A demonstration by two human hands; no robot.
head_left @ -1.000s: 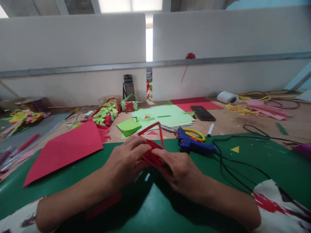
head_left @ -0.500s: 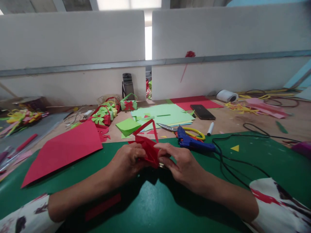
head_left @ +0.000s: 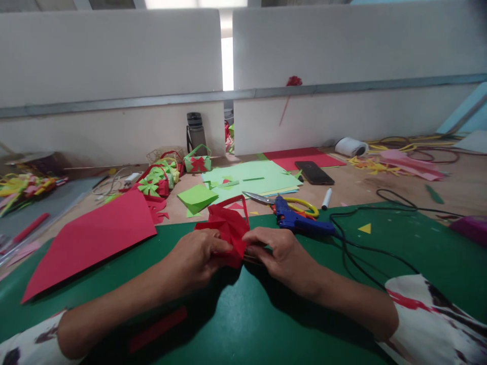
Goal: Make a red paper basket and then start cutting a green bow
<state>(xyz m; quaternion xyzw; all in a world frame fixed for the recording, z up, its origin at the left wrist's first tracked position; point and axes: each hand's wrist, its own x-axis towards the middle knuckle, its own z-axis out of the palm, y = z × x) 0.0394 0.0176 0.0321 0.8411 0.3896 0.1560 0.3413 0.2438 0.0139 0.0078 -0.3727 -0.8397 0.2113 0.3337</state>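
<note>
A small folded red paper basket [head_left: 233,223] with a strip handle is between my two hands, over the green mat [head_left: 243,324]. My left hand [head_left: 203,253] is closed on its left side, thumb across the front. On the right edge, my right hand [head_left: 276,256] pinches the paper between thumb and fingers. A thin, light-coloured edge of something shows under the right fingers; I cannot make out what it is. Below my left forearm lies a red paper strip [head_left: 158,329]. Just beyond my right hand rest a blue glue gun [head_left: 292,218] and yellow-handled scissors [head_left: 304,207].
A large red sheet [head_left: 91,238] lies at left. Behind are green sheets [head_left: 251,175], a phone [head_left: 314,173], a white marker [head_left: 326,198], finished paper baskets [head_left: 198,163] and a bottle [head_left: 196,134]. The glue gun's black cord [head_left: 357,248] loops across the right side.
The red basket has turned in my hands, so more of its folded side faces me and its handle sits slightly lower. The whole view has shifted a little.
</note>
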